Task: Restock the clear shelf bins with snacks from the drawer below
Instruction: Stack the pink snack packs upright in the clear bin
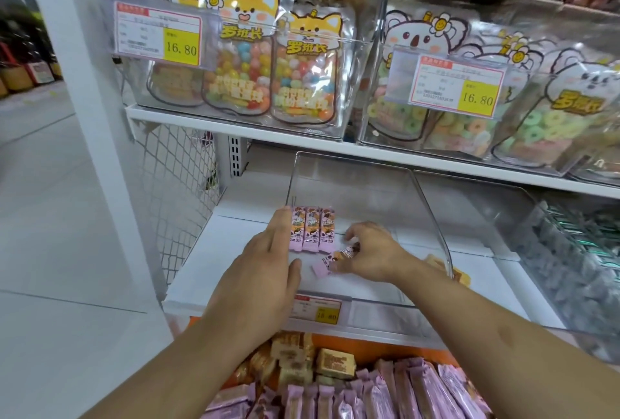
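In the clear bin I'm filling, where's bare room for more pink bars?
Bare floor lies right of the three pink bars, out to the bin's right wall, and behind them. The front is crowded: the left hand touches the row, and the right hand holds a fourth bar.

Three pink snack bars side by side in clear bin; fourth tilted; more in drawer.

Left grip flat, right grip pinching.

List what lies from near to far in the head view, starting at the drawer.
Drawer's pink snack packs → yellow price tag on the bin front → left hand → three pink packs in a row → upper shelf's candy bags.
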A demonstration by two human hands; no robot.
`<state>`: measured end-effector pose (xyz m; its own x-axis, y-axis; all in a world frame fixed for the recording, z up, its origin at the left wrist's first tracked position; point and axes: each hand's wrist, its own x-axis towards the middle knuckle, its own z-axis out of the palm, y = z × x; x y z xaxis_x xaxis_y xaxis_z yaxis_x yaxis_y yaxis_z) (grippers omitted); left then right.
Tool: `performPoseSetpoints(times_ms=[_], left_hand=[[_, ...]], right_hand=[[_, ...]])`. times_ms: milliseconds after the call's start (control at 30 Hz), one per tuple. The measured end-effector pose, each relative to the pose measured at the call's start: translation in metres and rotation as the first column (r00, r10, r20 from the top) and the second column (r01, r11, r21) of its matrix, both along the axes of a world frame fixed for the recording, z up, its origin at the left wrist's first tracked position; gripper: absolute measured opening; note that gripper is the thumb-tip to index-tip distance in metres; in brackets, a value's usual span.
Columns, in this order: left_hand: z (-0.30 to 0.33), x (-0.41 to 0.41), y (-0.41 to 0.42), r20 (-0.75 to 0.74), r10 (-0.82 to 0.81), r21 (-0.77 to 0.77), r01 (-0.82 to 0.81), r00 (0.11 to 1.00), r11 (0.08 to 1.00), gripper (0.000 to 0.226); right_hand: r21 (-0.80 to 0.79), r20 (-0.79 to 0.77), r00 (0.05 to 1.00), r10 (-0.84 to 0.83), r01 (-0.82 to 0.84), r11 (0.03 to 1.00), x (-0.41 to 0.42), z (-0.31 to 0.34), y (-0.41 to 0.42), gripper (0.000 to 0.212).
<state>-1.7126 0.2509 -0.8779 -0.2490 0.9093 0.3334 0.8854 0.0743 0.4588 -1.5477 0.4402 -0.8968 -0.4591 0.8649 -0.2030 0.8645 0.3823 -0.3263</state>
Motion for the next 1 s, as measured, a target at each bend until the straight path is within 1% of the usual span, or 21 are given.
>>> performPoseSetpoints(times_ms=[67,133,167,233,267,333,367,433,500,600,700,767,867,1000], left_hand=[[0.000,0.000,0.000,0.004,0.005,-0.002,-0.005,1.000,1.000,0.081],[-0.001,0.000,0.001,0.012,0.009,-0.006,-0.009,1.000,1.000,0.081],[-0.001,0.001,0.001,0.018,0.010,-0.005,-0.010,1.000,1.000,0.082],[-0.001,0.001,0.000,0.026,0.011,0.001,-0.011,1.000,1.000,0.081],[-0.001,0.001,0.000,0.028,0.011,0.005,-0.011,1.000,1.000,0.081],[-0.001,0.001,0.000,0.029,0.012,0.009,-0.013,1.000,1.000,0.081],[-0.001,0.002,0.000,0.029,0.013,0.007,-0.014,0.999,1.000,0.081],[-0.001,0.002,-0.001,0.035,0.014,0.008,-0.014,0.999,1.000,0.081],[-0.001,0.002,0.000,0.044,0.013,0.012,-0.014,0.999,1.000,0.081],[-0.003,0.003,0.001,0.054,0.014,0.021,-0.015,0.998,1.000,0.081],[-0.004,0.003,0.002,0.043,0.023,0.029,-0.024,0.999,0.999,0.081],[-0.005,0.003,0.002,0.049,0.027,0.039,-0.029,0.998,0.999,0.080],[-0.005,0.004,0.001,0.056,0.023,0.048,-0.025,0.998,0.999,0.080],[-0.007,0.003,0.002,0.058,0.017,0.051,-0.020,0.998,0.998,0.080]], right_hand=[[-0.041,-0.057,0.998,-0.021,0.019,0.999,0.002,-0.001,-0.002,0.056],[-0.058,-0.079,0.997,-0.008,0.004,0.998,0.006,0.000,-0.004,0.046],[-0.056,-0.085,0.996,0.002,-0.007,0.998,0.008,0.002,-0.006,0.047],[-0.009,-0.092,0.996,0.011,-0.012,1.000,0.011,0.004,-0.007,0.063],[0.031,-0.081,0.997,-0.005,0.007,0.999,0.012,0.006,-0.008,0.072],[0.070,-0.045,0.995,-0.086,0.089,0.994,0.012,0.009,-0.012,0.080],[0.071,-0.023,0.993,-0.113,0.115,0.991,0.012,0.009,-0.014,0.080],[0.053,0.013,0.993,-0.113,0.113,0.992,0.009,0.007,-0.015,0.075],[0.037,0.007,0.995,-0.101,0.101,0.994,0.006,0.006,-0.016,0.073],[0.080,0.012,0.996,-0.087,0.086,0.993,0.002,0.004,-0.014,0.068],[0.093,-0.031,0.999,-0.035,0.038,0.995,-0.002,0.005,-0.008,0.057],[0.127,-0.049,0.999,0.006,0.000,0.992,-0.002,0.005,-0.001,0.054],[0.178,-0.101,0.995,-0.022,0.040,0.983,0.000,0.004,0.003,0.043],[0.105,-0.166,0.986,-0.032,0.050,0.993,-0.003,0.006,-0.002,0.049]])
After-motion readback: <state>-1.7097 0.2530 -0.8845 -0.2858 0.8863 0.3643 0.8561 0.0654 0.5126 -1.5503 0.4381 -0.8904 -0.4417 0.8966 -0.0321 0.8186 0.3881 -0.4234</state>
